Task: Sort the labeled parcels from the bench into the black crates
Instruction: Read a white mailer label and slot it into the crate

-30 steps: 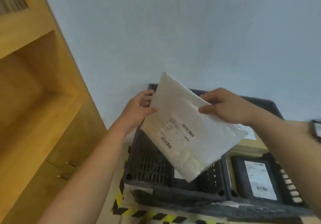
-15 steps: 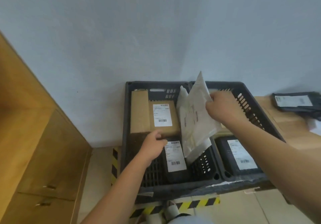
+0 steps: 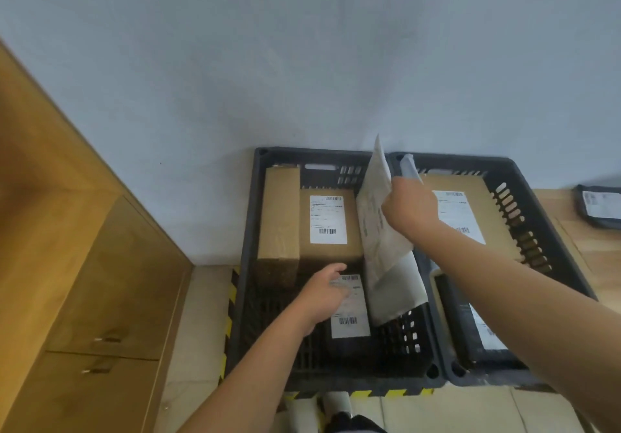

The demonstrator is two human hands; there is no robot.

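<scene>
The white padded mailer (image 3: pixel 378 231) stands on edge inside the left black crate (image 3: pixel 250 264), close along its right wall. Its long axis runs from the far wall down toward the person, the lower end sunk among the parcels and the top corner poking above the rim. The right hand (image 3: pixel 408 207) pinches it near the upper edge, so that hand alone governs the drop. The mailer hangs below and slightly left of it. The left hand (image 3: pixel 324 293) is nearer the crate floor, fingers loose and holding nothing, resting at the label of a black poly parcel (image 3: pixel 349 311) just beside the mailer's lower end. Judged from this, the mailer only needs lowering flat or letting go.

The mailer looks soft and limp and creases under the grip. Beside it sit a stiff labelled brown carton (image 3: pixel 327 221) and a narrow carton (image 3: pixel 279 221). The right black crate (image 3: pixel 537 204), ribbed and slotted, holds a flat brown carton (image 3: pixel 470 204). Further right, a black bagged parcel (image 3: pixel 599 205) lies on the wooden tabletop (image 3: pixel 598 251).
</scene>
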